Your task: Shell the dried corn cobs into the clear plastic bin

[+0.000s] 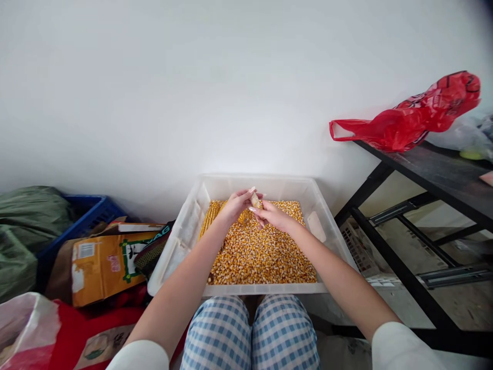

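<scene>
**Both hands close on a pale corn cob [255,200] above a bin of kernels**

The person's left hand [238,203] has its fingers curled around the cob, and the right hand [274,216] meets it from the other side, thumb against the cob and fingers bent in; neither set is spread. The cob is held tilted over the far half of the white plastic bin [265,289]. Loose yellow kernels [262,259] cover most of the bin's floor, and yellow ears of corn [210,216] lie at its left side. The bin's near edge is by the person's knees, in blue-checked trousers [219,334]. To the left is a cardboard box [103,267]; to the right, a red plastic bag [418,115] rests on a black surface [431,162].
</scene>
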Tool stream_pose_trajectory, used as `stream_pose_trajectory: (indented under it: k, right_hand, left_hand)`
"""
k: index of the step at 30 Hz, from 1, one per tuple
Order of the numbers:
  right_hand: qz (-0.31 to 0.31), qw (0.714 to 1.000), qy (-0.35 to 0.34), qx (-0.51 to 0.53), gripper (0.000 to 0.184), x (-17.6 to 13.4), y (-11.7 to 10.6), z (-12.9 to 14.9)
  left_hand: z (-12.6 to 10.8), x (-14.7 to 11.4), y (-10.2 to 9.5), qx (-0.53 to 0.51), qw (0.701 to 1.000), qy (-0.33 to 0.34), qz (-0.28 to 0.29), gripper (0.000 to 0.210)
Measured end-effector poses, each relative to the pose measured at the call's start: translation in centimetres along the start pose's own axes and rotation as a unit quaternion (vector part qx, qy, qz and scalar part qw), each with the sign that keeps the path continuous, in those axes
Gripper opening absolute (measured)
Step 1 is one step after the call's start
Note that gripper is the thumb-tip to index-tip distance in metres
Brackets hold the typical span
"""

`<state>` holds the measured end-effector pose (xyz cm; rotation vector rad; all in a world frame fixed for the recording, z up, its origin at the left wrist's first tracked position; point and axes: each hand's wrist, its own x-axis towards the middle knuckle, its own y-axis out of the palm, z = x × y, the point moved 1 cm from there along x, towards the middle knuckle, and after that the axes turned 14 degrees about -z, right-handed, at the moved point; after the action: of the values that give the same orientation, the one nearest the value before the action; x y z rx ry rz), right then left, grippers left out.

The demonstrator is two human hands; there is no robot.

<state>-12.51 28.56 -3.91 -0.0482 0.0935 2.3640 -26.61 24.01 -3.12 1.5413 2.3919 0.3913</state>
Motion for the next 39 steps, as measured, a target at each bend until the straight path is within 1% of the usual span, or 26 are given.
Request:
stream_pose_trajectory:
  k: [2,3,5,6,8,10,12,13,16,18,21,23,24,25,26,27,29,30,31,32,34,36,39]
  right_hand:
    - [-0.061,0.994,-0.041,-0.08,0.047,0.2,0.2,-0.4]
    - [-0.08,0.99,-0.054,-0.103,0.053,0.2,0.3,-0.5]
    - [-0.083,0.99,-0.051,-0.106,0.056,0.1,0.5,-0.5]
    - [-0.07,0.993,-0.035,-0.086,0.052,0.1,0.6,-0.4]
    - [-0.018,1.0,0.015,-0.012,0.044,-0.1,0.7,-0.1]
    - [0.04,0.995,0.06,0.071,0.036,-0.3,0.7,0.2]
    - [0.07,0.989,0.071,0.11,0.031,-0.3,0.6,0.3]
    - [0.069,0.99,0.064,0.103,0.029,-0.3,0.5,0.3]
    - [0.015,1.0,0.007,0.01,0.027,-0.1,0.2,0.1]
    - [-0.033,0.996,-0.04,-0.078,0.028,0.1,0.1,-0.1]
    - [-0.09,0.97,-0.106,-0.2,0.028,0.1,0.2,-0.1]
    - [-0.123,0.95,-0.143,-0.248,0.027,0.0,0.3,0.0]
    - [-0.134,0.945,-0.153,-0.254,0.028,0.0,0.4,0.2]
    - [-0.138,0.947,-0.153,-0.246,0.03,-0.1,0.4,0.4]
    - [-0.128,0.957,-0.138,-0.221,0.034,-0.2,0.5,0.5]
    - [-0.105,0.972,-0.112,-0.18,0.037,-0.3,0.5,0.7]
    - [-0.032,0.996,-0.041,-0.076,0.039,-0.5,0.5,0.9]
    - [0.002,1.0,-0.01,-0.028,0.038,-0.5,0.4,0.9]
    - [0.022,1.0,0.012,0.006,0.036,-0.5,0.4,1.0]
    - [0.027,0.999,0.022,0.023,0.035,-0.5,0.4,1.0]
    - [0.007,1.0,0.02,0.02,0.034,-0.4,0.5,0.8]
    - [-0.025,1.0,0.002,0.002,0.034,-0.4,0.8,0.5]
    - [-0.077,0.996,-0.023,-0.027,0.037,-0.3,1.5,0.0]
  left_hand:
    - [0.3,0.1,0.1,0.013,1.0,0.007,0.009,0.036]
    - [0.4,0.1,0.2,0.014,1.0,0.009,0.007,0.036]
    - [0.6,0.0,0.3,0.017,1.0,0.014,-0.014,0.037]
    - [0.6,0.0,0.3,0.027,0.999,0.014,-0.028,0.038]
    - [0.6,-0.2,0.3,0.055,0.997,0.009,-0.05,0.041]
    - [0.5,-0.2,0.3,0.062,0.996,0.0,-0.06,0.042]
    - [0.5,-0.2,0.2,0.032,0.998,0.0,-0.055,0.04]
    - [0.5,-0.1,0.2,0.012,0.999,0.003,-0.049,0.039]
    - [0.6,0.0,0.2,-0.016,0.999,0.002,-0.029,0.038]
    - [0.6,0.0,0.3,-0.019,1.0,0.002,-0.025,0.038]
    - [0.4,-0.1,0.6,-0.017,0.999,0.013,-0.026,0.038]
    - [0.3,-0.3,0.7,-0.013,0.999,0.02,-0.031,0.038]
    - [0.2,-0.4,0.8,-0.011,0.999,0.021,-0.034,0.037]
    - [0.2,-0.5,0.8,-0.008,0.999,0.02,-0.034,0.036]
    - [0.1,-0.5,0.8,-0.007,0.999,0.016,-0.029,0.036]
    - [0.1,-0.6,0.8,-0.01,1.0,0.01,-0.022,0.035]
    - [0.0,-0.6,0.7,-0.026,1.0,0.001,-0.006,0.033]
    - [-0.1,-0.6,0.7,-0.036,0.999,-0.001,0.0,0.033]
    - [-0.1,-0.6,0.7,-0.043,0.999,0.0,0.002,0.034]
    - [0.0,-0.6,0.7,-0.041,0.999,0.003,-0.003,0.034]
    - [0.1,-0.6,0.7,-0.01,1.0,0.013,-0.021,0.034]
    - [0.3,-0.7,0.9,0.022,0.999,0.027,-0.039,0.032]
    - [0.4,-0.9,1.2,0.019,0.998,0.028,-0.045,0.03]
